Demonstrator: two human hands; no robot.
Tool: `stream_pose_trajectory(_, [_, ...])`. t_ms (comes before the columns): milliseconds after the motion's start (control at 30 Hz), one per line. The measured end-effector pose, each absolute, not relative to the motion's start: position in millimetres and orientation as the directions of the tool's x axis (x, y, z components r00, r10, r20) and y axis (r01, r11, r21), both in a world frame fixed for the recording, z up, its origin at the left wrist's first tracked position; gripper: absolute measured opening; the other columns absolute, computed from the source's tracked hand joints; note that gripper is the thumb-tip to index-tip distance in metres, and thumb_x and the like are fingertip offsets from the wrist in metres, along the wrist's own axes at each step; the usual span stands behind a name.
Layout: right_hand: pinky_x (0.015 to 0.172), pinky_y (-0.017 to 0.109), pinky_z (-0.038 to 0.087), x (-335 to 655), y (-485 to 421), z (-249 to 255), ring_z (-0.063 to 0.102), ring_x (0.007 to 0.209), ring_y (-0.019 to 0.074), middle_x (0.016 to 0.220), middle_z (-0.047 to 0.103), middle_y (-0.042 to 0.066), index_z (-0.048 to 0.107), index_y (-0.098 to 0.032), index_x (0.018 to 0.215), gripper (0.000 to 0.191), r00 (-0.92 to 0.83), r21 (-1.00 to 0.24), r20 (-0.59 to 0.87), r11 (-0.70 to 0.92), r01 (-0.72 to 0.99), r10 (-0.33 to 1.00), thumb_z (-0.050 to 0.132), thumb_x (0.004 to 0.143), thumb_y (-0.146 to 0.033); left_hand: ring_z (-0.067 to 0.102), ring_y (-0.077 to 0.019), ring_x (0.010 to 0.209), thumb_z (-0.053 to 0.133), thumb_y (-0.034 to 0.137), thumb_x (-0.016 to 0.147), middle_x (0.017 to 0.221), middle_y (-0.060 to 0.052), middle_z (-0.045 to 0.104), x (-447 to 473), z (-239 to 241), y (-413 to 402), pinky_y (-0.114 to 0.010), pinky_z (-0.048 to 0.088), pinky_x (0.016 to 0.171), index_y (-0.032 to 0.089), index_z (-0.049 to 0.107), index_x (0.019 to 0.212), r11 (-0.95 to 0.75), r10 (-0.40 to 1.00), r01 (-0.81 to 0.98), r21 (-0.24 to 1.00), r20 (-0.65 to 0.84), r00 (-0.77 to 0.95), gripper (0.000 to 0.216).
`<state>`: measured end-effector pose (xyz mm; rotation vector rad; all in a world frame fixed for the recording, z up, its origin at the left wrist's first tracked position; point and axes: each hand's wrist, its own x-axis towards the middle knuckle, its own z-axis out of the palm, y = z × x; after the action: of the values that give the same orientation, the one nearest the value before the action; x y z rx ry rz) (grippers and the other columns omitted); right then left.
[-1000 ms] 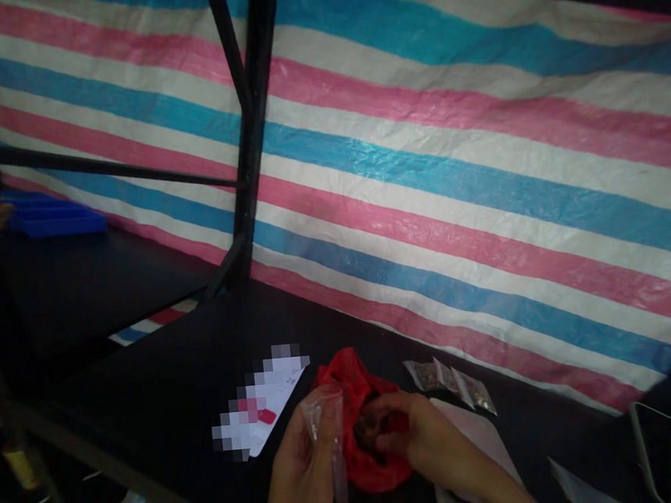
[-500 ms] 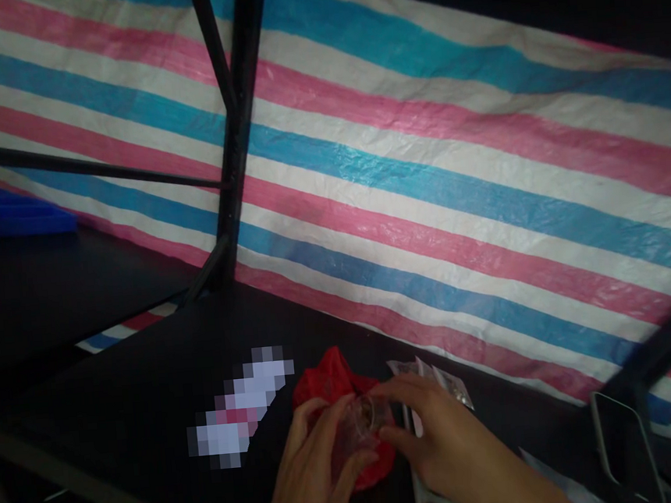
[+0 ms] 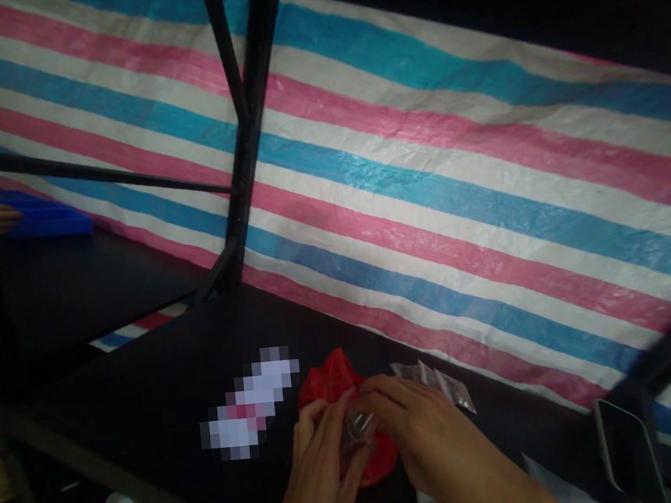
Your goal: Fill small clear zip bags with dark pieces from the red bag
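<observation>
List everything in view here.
Clear plastic bag: one, see-through, between both hands
Red plastic bag: one, red, crumpled under the hands
Small packets: several, clear, beyond the right hand
Blurred card: one, pale, left of the hands
Phone-like slab: one, dark, at right
Black table: one, black, beneath
Blue tray: one, blue, on a far-left shelf
Striped tarpaulin: one, pink-white-blue, behind the table
Left hand: one, bare, on the bag
Right hand: one, bare, on the bag

A striped pink, white and blue tarpaulin spans 12 o'clock; a blue plastic tray sits at 10, a phone at 4.
</observation>
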<state>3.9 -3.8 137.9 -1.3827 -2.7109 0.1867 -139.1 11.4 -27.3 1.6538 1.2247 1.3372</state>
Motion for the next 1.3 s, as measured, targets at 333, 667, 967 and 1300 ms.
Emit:
stream_pose_trajectory(333, [0.102, 0.031, 0.052, 6.6, 9.3, 134.1, 0.070, 0.119, 0.0201, 0.130, 0.075, 0.004, 0.071, -0.026, 0.122, 0.042, -0.446, -0.229, 0.297, 0.517, 0.825, 0.844, 0.054, 0.094, 0.000, 0.065, -0.0301, 0.121, 0.053, 0.060, 0.101, 0.132, -0.012, 0.060, -157.4, -12.2, -0.1, -0.050, 0.057, 0.106, 0.029, 0.054, 0.149, -0.244, 0.966, -0.009, 0.970, 0.242, -0.084, 0.056])
stream_pose_trajectory(667, [0.101, 0.040, 0.045, -12.9, 45.9, 99.0, 0.066, 0.121, 0.0311, 0.123, 0.076, 0.017, 0.076, -0.012, 0.115, 0.034, -0.352, 0.140, -0.054, 0.356, 0.924, 0.934, 0.058, 0.087, -0.005, 0.049, -0.0391, 0.142, 0.054, 0.068, 0.093, 0.148, -0.018, 0.049, -153.7, -6.2, 6.2, -0.064, 0.036, 0.124, 0.022, 0.070, 0.126, -0.177, 0.968, 0.115, 0.978, 0.194, -0.161, 0.059])
stream_pose_trajectory(967, [0.096, 0.034, 0.045, 2.6, 54.2, 96.6, 0.070, 0.115, 0.0259, 0.117, 0.080, 0.012, 0.075, -0.017, 0.115, 0.040, -0.341, 0.143, -0.069, 0.348, 0.927, 0.938, 0.056, 0.085, 0.000, 0.065, -0.0350, 0.104, 0.063, 0.060, 0.087, 0.101, -0.011, 0.073, -151.0, -4.3, 24.7, -0.049, 0.051, 0.098, 0.025, 0.076, 0.088, -0.101, 0.981, -0.045, 0.994, 0.092, -0.169, 0.037])
stream_pose_trajectory(1300, [0.102, 0.039, 0.044, -4.3, 45.8, 90.4, 0.067, 0.120, 0.0320, 0.120, 0.078, 0.017, 0.076, -0.012, 0.112, 0.037, -0.277, 0.124, -0.039, 0.280, 0.952, 0.960, 0.063, 0.079, -0.005, 0.072, -0.0247, 0.085, 0.075, 0.082, 0.071, 0.088, -0.003, 0.077, -165.2, 13.3, 21.8, -0.035, 0.060, 0.080, 0.021, 0.069, 0.091, 0.075, 0.980, -0.466, 0.882, -0.150, -0.127, 0.064])
